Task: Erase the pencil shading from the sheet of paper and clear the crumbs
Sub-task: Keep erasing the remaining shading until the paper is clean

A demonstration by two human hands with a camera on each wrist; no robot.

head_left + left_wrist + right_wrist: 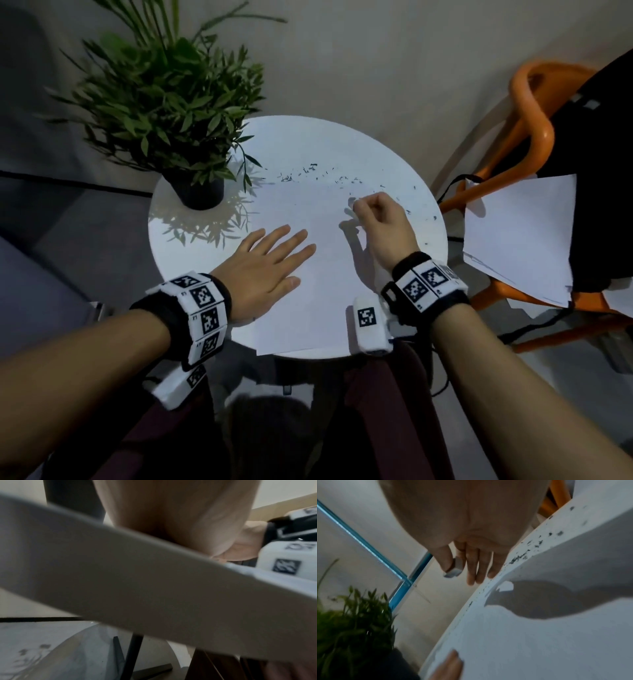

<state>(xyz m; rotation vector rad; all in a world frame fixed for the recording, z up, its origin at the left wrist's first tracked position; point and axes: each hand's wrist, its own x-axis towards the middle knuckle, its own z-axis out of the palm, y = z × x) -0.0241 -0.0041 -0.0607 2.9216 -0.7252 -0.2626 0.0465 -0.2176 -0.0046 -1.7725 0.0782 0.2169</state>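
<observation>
Head view, sheet of paper [308, 260]: lies flat on the round white table [191, 240], its near edge overhanging the table rim; no shading visible on it.
Head view, left hand [265, 270]: flat on the sheet's left part, fingers straight and spread, holding nothing.
Head view, right hand [380, 222]: fingers curled near the sheet's far right corner, pinching a small white eraser [351, 202].
Head view, crumbs [308, 173]: dark specks scattered on the table beyond the sheet's far edge and to the right.
Head view, surroundings: potted plant [164, 102] at the table's far left; orange chair [534, 137] to the right, bearing loose papers [520, 236].
Left wrist view: blurred table edge [154, 581] fills the frame; palm above it, fingers hidden.
Right wrist view, eraser [454, 568]: gripped between thumb and fingers, above the table.
Right wrist view, crumbs [518, 559]: strung along the table near its rim.
</observation>
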